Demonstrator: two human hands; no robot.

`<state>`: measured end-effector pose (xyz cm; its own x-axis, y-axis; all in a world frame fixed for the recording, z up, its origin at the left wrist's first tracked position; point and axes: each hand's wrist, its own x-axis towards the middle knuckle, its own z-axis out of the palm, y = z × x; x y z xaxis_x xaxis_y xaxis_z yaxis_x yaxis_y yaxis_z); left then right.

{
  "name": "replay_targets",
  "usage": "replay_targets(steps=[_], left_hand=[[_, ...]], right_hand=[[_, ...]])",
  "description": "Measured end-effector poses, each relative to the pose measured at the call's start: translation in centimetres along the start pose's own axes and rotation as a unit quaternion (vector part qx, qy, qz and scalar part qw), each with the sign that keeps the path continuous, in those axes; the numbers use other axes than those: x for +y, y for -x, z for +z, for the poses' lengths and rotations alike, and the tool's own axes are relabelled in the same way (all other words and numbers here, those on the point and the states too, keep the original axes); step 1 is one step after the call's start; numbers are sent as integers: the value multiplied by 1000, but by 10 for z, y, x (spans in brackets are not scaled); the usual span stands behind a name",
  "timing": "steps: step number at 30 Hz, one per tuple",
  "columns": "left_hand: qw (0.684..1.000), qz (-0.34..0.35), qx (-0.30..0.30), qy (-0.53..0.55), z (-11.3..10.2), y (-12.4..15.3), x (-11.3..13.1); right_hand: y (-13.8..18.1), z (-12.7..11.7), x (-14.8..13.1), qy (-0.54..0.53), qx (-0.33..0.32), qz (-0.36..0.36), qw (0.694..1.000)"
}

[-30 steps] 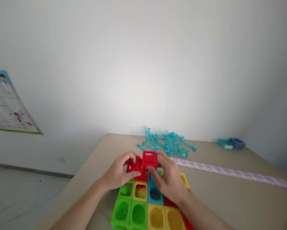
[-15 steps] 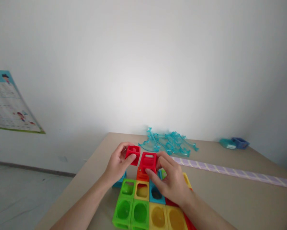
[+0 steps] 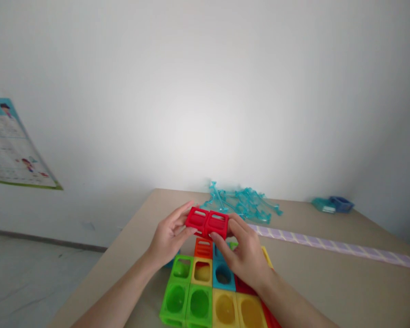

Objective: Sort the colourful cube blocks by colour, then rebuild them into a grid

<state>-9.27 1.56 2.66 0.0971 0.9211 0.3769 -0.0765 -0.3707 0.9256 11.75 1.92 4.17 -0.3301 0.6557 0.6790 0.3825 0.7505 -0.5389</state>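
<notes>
Two red plastic blocks with window-like openings are held side by side, touching, above the table. My left hand [image 3: 172, 232] grips the left red block [image 3: 197, 219] between thumb and fingers. The right red block [image 3: 217, 223] is pinched in my right hand [image 3: 242, 248], thumb on the near side. Below them lies a group of coloured blocks set edge to edge: green blocks [image 3: 176, 299], yellow blocks [image 3: 225, 309], a blue block [image 3: 224, 274] and an orange block [image 3: 204, 248]. My right hand and forearm hide part of this group.
Translucent teal track-like pieces [image 3: 247, 203] lie in a heap at the table's back edge. A purple checked strip [image 3: 321, 243] runs across the right side. A blue container [image 3: 341, 204] stands far right, beside a teal item [image 3: 323, 204]. A poster [image 3: 18, 146] hangs on the left wall.
The two red blocks, apart before, now meet side by side. My left hand has turned its block and brought it right against the other one.
</notes>
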Motion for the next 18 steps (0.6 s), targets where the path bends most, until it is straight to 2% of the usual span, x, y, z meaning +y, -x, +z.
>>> replay_targets(steps=[4,9,18], left_hand=[[999,-6,-14,-30,-1,1,3],[995,-3,-91,-41,1,7,9],[996,-14,-63,-69,2,10,8]], right_hand=[[0,-1,-3,3,-10,7,1000],[-1,1,0,4,-25,28,999],[0,-6,-1,-54,-61,-45,996]])
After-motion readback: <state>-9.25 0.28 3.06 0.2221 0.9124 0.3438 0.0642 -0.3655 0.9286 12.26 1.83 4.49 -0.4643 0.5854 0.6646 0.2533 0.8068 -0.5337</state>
